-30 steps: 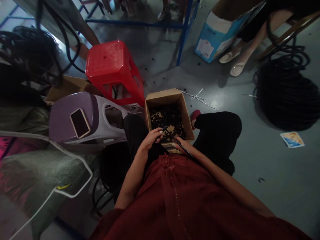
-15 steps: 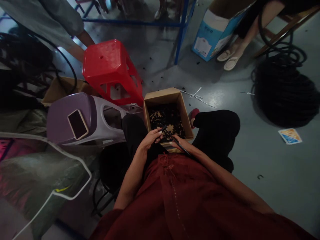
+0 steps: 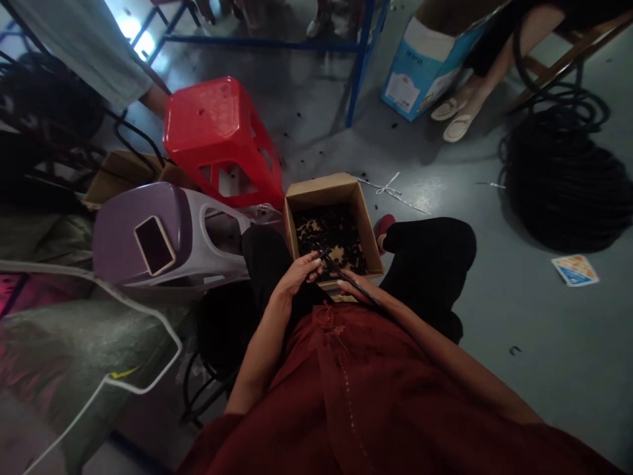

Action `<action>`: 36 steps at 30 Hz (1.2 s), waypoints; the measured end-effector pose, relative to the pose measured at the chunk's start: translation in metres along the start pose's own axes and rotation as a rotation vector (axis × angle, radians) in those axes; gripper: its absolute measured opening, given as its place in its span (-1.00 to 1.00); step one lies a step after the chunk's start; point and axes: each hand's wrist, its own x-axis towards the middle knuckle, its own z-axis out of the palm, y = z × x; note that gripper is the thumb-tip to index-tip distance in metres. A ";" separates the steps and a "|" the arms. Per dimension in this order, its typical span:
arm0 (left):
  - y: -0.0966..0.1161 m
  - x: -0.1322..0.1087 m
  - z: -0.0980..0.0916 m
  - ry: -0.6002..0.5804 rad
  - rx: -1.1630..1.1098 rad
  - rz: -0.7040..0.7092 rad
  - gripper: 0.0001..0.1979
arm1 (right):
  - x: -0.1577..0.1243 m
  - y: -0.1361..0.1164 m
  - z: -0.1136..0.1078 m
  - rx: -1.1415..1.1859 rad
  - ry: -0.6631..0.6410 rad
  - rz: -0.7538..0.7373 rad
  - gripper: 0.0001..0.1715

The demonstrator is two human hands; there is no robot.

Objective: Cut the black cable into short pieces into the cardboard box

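My left hand point(image 3: 301, 273) is closed, pinching a small black piece point(image 3: 324, 253) between thumb and fingers. A slim dark tool point(image 3: 364, 293) lies along my right hand point(image 3: 355, 284), which is closed around it. Its thin front end points at the black piece, and its exact kind is too dark to make out. Both hands are over the near edge of an open cardboard box point(image 3: 368, 227) between my knees. Many small black bits point(image 3: 341, 221) cover the bottom of that box.
At the left stand a purple-topped stool point(image 3: 116, 237) bearing a phone point(image 3: 155, 245), and a red stool point(image 3: 202, 125). A black coil point(image 3: 568, 181) lies at the right. Another person's feet point(image 3: 457, 119) are beside a blue carton point(image 3: 415, 72).
My right hand and the dark tool have shifted very slightly; my left hand stays put. At the upper left, another person's arm beside the red stool has moved.
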 end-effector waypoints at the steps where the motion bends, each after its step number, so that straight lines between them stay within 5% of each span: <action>1: 0.000 0.000 0.000 -0.004 -0.001 0.004 -0.39 | 0.000 -0.001 0.000 0.012 -0.012 0.001 -0.33; 12: -0.003 0.001 -0.002 -0.017 0.012 -0.004 -0.33 | 0.004 0.001 0.003 0.010 0.011 0.017 -0.42; 21: -0.003 0.001 0.001 0.004 0.041 -0.031 -0.36 | 0.000 -0.001 0.003 -0.280 0.108 -0.028 -0.65; 36: -0.003 -0.002 0.003 0.112 0.254 -0.036 -0.68 | 0.003 0.003 0.003 -0.477 0.164 0.022 -0.73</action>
